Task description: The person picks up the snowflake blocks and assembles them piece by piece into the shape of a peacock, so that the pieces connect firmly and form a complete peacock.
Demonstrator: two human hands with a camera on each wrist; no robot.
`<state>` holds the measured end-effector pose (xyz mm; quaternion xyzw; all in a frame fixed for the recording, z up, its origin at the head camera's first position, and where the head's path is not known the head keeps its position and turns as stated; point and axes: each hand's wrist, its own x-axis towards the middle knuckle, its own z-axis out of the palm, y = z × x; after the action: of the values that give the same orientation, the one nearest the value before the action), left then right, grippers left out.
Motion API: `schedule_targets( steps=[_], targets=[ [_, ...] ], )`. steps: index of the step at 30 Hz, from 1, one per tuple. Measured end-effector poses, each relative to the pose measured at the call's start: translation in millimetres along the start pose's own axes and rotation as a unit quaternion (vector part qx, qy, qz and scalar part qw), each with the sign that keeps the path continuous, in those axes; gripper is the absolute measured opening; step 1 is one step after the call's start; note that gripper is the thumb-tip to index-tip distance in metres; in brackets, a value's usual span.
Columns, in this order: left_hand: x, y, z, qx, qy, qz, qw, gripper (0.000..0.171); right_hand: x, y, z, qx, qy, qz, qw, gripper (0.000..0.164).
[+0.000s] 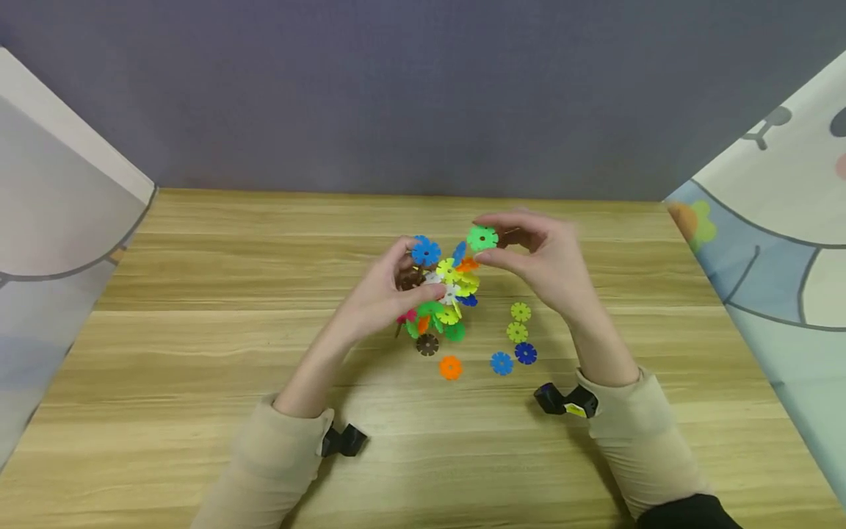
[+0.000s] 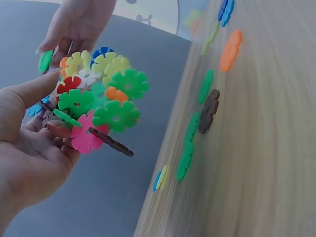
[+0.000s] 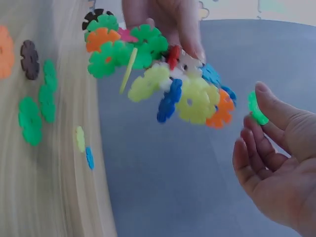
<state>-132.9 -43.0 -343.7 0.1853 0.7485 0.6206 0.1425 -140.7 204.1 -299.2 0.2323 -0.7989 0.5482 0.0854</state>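
My left hand (image 1: 380,297) grips a cluster of interlocked flower-shaped plastic discs (image 2: 106,111) in green, yellow, white, blue, orange, red, pink and brown. The left wrist view has the cluster raised above the table, thumb on its upper side and fingers beneath. My right hand (image 1: 545,257) pinches a single green flower disc (image 1: 482,238) between thumb and fingertips, just to the right of the cluster. A gap shows between that green disc (image 3: 256,108) and the cluster's orange disc (image 3: 220,108) in the right wrist view.
Loose discs lie on the wooden table (image 1: 218,367): an orange one (image 1: 451,368), a brown one (image 1: 427,344), yellow ones (image 1: 521,312), blue ones (image 1: 501,363) and green ones (image 2: 186,148). A grey panel (image 1: 410,95) stands along the back, with patterned side panels (image 1: 786,242).
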Motion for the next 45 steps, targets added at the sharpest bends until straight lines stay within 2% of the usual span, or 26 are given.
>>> schedule_targets(
  steps=[3,7,11,22,29,33,39,42,45],
  targets=[
    [-0.6,0.1,2.4,0.021,-0.013,0.017,0.9995,0.04,1,-2,8,-0.014,-0.007,-0.009,1.0,0.034],
    [-3.0,0.6,3.6,0.039,-0.02,0.029,0.9986,0.037,-1,-3,12,-0.059,-0.023,0.013,0.998,0.03],
    [-4.7,2.1,4.3,0.053,-0.019,0.022,0.9982,0.039,-2,-5,15,-0.083,-0.032,0.033,0.996,0.027],
    [-5.9,5.3,5.4,0.094,-0.017,0.015,0.9953,0.04,-2,-8,17,-0.102,-0.035,0.038,0.993,0.026],
    [-6.7,5.0,2.9,0.133,-0.015,-0.022,0.9907,0.078,-1,-6,17,-0.096,-0.033,0.019,0.995,0.025],
    [-6.5,5.0,3.0,0.141,-0.018,-0.021,0.9896,0.075,-1,-6,20,-0.102,-0.021,0.023,0.994,0.026],
    [-6.1,5.5,4.1,0.145,-0.025,-0.002,0.9891,0.059,-2,-7,22,-0.11,-0.011,0.029,0.994,0.027],
    [-6.5,4.7,4.6,0.14,-0.032,-0.001,0.9897,0.062,-3,-6,24,-0.111,-0.011,0.023,0.993,0.026],
    [-6.3,3.7,6.0,0.127,-0.045,0.008,0.9909,0.055,-3,-5,26,-0.114,-0.009,0.009,0.993,0.025]
  ],
)
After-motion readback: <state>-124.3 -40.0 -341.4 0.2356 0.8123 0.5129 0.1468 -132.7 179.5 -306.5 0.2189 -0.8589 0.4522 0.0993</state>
